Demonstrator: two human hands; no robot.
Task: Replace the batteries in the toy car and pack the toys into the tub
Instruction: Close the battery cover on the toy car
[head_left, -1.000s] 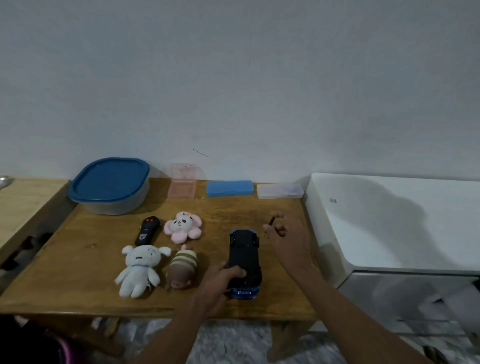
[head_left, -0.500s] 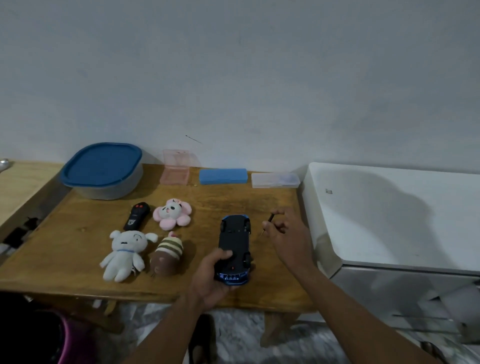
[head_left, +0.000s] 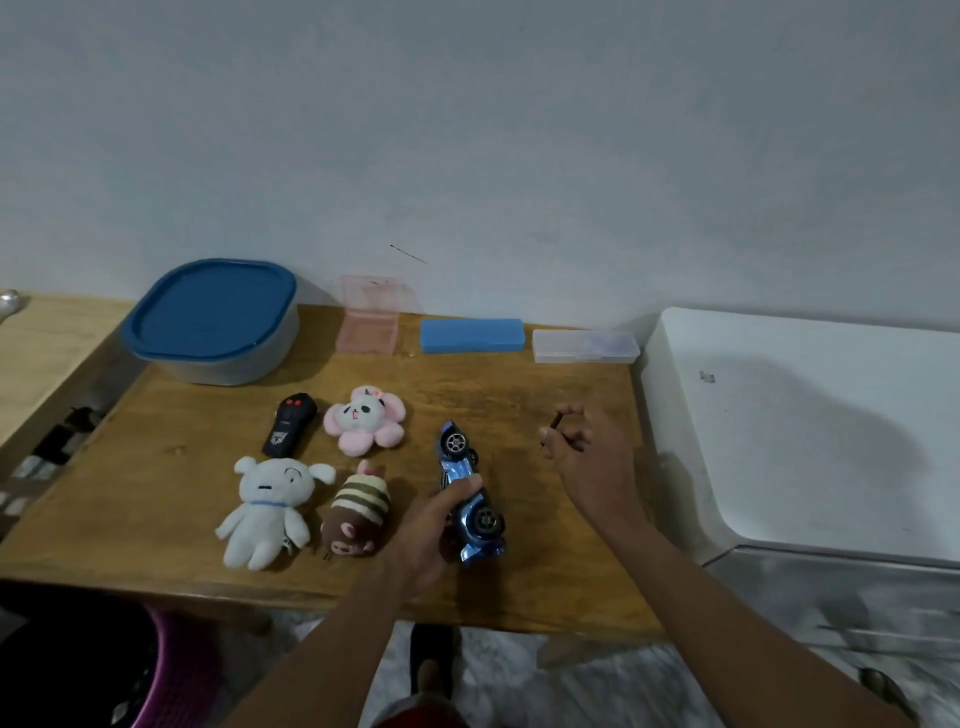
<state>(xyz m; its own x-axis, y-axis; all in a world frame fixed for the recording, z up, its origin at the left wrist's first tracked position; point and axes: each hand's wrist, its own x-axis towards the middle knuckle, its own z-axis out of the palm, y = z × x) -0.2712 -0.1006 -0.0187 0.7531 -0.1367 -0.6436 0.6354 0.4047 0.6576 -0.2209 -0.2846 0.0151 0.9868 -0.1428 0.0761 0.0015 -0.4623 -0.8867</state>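
Left hand (head_left: 431, 530) grips the blue toy car (head_left: 467, 488), tipped on its side above the wooden table (head_left: 519, 405). Right hand (head_left: 587, 462) pinches a small screwdriver (head_left: 550, 431). Lidded tub (head_left: 213, 322) stands at the back left.

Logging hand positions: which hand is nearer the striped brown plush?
Left. The left hand, gripping the toy car, is just right of the striped brown plush; the right hand, pinching a thin tool, is farther right, beyond the car.

free: table (head_left: 519, 400) between toy car (head_left: 457, 470) and boxes (head_left: 470, 335) | blocked left: plush toys (head_left: 363, 423)
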